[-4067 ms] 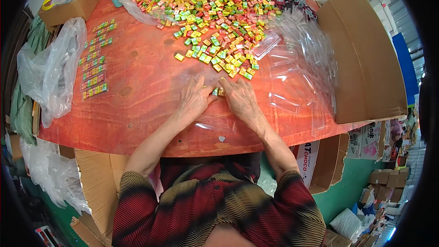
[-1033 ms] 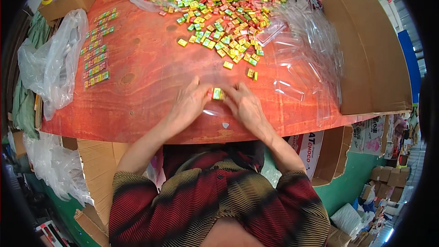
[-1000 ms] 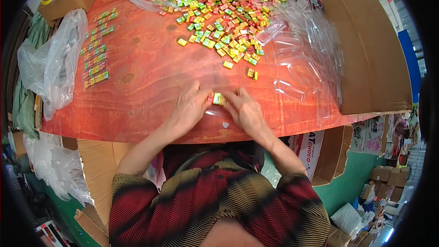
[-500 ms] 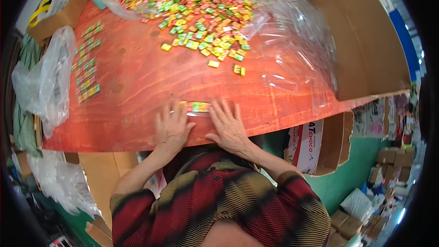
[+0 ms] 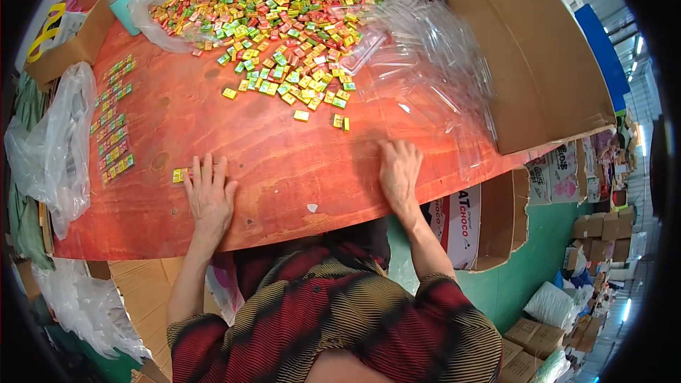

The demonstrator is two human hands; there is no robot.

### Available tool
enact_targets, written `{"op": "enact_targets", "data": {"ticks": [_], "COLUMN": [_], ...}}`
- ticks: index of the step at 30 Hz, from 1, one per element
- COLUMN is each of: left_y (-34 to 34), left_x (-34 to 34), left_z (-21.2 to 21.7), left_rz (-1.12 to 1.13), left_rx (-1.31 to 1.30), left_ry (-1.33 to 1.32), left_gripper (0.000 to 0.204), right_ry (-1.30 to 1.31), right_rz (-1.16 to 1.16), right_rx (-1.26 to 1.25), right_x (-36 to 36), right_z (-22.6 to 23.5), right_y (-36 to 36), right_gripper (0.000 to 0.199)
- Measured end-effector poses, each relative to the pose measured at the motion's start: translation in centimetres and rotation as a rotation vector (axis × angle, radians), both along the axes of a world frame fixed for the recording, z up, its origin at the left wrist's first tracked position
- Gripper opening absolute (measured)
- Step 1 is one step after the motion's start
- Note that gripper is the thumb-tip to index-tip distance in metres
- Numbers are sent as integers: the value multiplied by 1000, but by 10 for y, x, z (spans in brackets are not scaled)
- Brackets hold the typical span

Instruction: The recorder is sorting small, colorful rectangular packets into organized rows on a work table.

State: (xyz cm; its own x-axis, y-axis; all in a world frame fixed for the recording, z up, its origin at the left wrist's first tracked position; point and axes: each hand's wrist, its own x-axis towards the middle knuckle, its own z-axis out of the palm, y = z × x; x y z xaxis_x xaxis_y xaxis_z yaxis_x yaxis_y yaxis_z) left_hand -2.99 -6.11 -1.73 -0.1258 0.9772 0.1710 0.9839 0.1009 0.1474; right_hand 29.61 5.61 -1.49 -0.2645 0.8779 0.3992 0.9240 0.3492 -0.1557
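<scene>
My left hand (image 5: 210,197) lies flat with its fingers apart, partly over a short row of small wrapped candies (image 5: 179,175); the rest of that row is hidden beneath it. To the right, my right hand (image 5: 400,174) is low over the table with its fingers curled inward. Whatever is in those fingers, if anything, cannot be made out. Beyond the hands spreads a large heap of red, yellow and green wrapped candies (image 5: 284,25). A few loose yellow candies (image 5: 301,115) lie at its near edge. Several neat candy rows (image 5: 113,131) stand along the table's left side.
Clear plastic cases (image 5: 433,50) are piled at right, beside a tall cardboard box (image 5: 546,64). Plastic bags (image 5: 60,149), a small carton (image 5: 78,39) and a turquoise bottle (image 5: 122,7) line the left. A small white scrap (image 5: 312,208) lies near the front edge of the red table (image 5: 284,163).
My hands have moved apart from the candy row between them. The left has slid leftward with the row; the right has moved rightward and curled. The view has shifted slightly.
</scene>
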Motion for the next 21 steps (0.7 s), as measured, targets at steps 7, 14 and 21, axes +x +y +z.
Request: {"op": "enact_targets", "data": {"ticks": [7,14,21], "left_y": [8,32,128], "left_x": [-19,-6,69], "left_z": [3,21,11], "left_rz": [129,165,-114], "left_rx": [-9,174,298], "left_ry": [10,-175,-309], "left_gripper": [50,37,45], "right_ry": [141,202,203], "right_rz": [506,280,166], "right_rx": [-143,-175,-200], "right_x": [-74,-77,-110], "right_z": [-1,25,8], "right_y": [-59,-5,53], "right_gripper": [32,41,42]}}
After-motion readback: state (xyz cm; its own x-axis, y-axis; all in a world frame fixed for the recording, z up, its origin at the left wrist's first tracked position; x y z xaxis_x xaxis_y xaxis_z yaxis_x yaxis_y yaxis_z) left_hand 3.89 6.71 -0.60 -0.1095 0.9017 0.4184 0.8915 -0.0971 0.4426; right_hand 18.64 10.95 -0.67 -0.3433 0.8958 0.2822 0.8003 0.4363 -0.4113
